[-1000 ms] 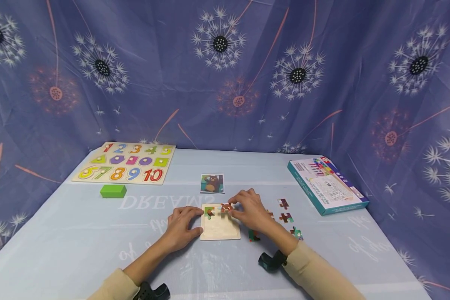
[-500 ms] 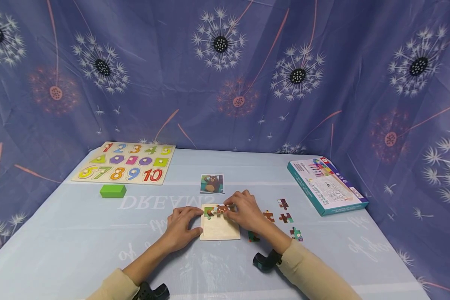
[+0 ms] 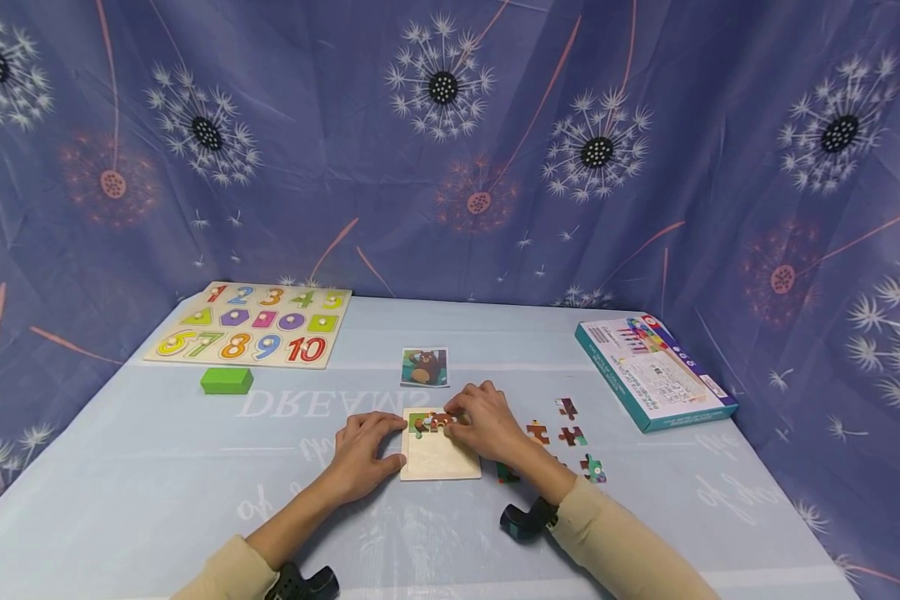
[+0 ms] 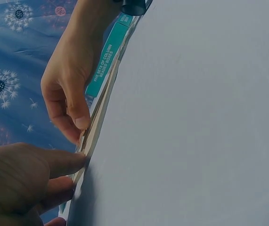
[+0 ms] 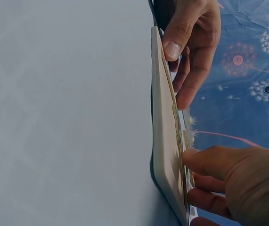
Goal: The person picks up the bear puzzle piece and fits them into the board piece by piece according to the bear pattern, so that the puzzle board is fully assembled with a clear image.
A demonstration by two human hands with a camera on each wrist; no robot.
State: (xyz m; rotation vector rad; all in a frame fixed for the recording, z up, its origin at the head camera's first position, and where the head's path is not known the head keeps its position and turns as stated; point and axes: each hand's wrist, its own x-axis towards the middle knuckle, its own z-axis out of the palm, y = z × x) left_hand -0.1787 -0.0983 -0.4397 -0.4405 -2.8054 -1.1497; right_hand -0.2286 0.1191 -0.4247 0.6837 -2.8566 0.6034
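A square wooden puzzle tray (image 3: 438,462) lies on the table, bordered at its left edge by my left hand (image 3: 360,454). That hand's fingertips and thumb rest along the edge. My right hand (image 3: 487,423) pinches a brown puzzle piece (image 3: 440,420) with part of a bear's face, low over the tray's upper row. Just left of it, a green puzzle piece (image 3: 417,422) sits in the upper left corner. In the right wrist view, the tray (image 5: 165,127) appears edge-on, my left hand (image 5: 193,42) at its top and my right hand (image 5: 238,179) lower down.
Loose puzzle pieces (image 3: 572,435) lie right of the tray, some partly hidden by my right forearm. Beyond the tray is a bear picture card (image 3: 424,367). A number board (image 3: 247,325) and green block (image 3: 227,382) stand left; a teal-edged box (image 3: 656,371) lies right.
My right hand has moved slightly left and lowered the brown puzzle piece beside the green corner piece. The left hand has stayed at the tray's left edge.
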